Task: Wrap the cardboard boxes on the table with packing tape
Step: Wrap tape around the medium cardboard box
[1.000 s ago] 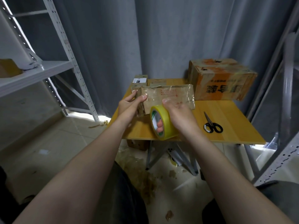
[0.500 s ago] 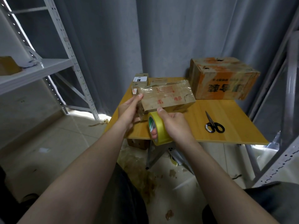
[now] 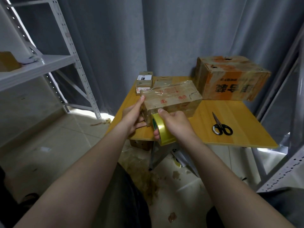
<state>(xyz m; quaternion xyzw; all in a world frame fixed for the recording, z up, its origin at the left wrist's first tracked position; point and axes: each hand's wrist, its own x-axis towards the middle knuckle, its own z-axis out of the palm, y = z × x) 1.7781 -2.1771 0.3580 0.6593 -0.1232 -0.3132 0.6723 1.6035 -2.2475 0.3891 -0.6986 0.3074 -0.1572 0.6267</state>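
Mid-task, est.: flat box (image 3: 171, 99) at table (image 3: 243, 116) front-left has glossy tape over top; R hand (image 3: 176, 124) clamped on tape roll (image 3: 163, 131) at its near face, L hand (image 3: 132, 116) straight-fingered against left end; big box (image 3: 230, 79), small box (image 3: 144, 81) wrap state unclear.

Both bare forearms outstretched, left hand (image 3: 133, 116) flat, right hand (image 3: 176, 123) curled round the tape roll (image 3: 162, 134).
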